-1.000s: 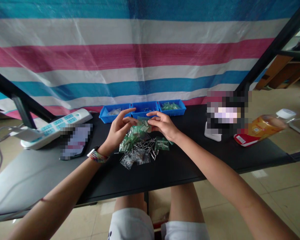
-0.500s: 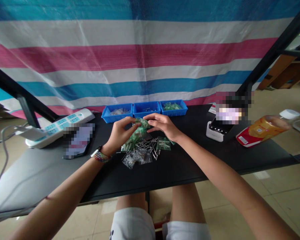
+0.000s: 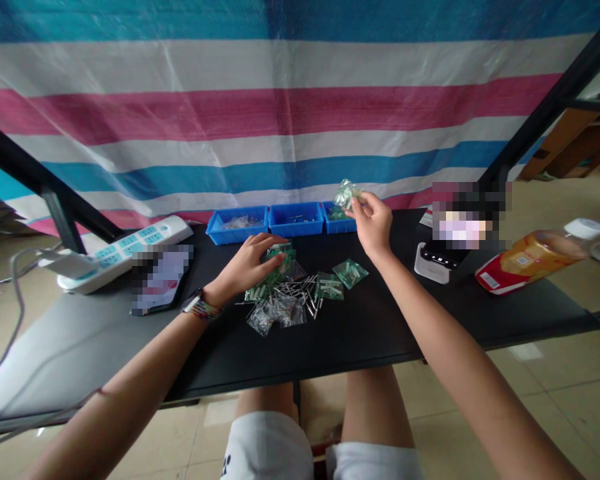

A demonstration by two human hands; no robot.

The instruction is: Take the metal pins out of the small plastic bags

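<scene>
Pinched in my right hand (image 3: 373,221) is a small clear plastic bag with a green tint (image 3: 345,194), raised above the right blue bin (image 3: 341,225). My left hand (image 3: 254,265) lies over the back of the pile of green bags (image 3: 263,292), fingers stretched out; what is under its fingertips is partly hidden. In front of that hand are loose metal pins (image 3: 307,297) and clear bags with small parts (image 3: 275,315). Two flat green bags lie to the right, one with pale pieces (image 3: 329,286) and one farther out (image 3: 351,273).
The left blue bin (image 3: 237,227) holds clear bags, the middle blue bin (image 3: 296,220) a few metal pieces. A power strip (image 3: 130,247) and a phone (image 3: 163,280) lie left. On the right are a phone on a stand (image 3: 443,257) and a drink bottle (image 3: 530,260).
My right hand has moved up and right from the pile with a green bag in it. My left hand has come down onto the pile. The right-hand flat bag is now uncovered.
</scene>
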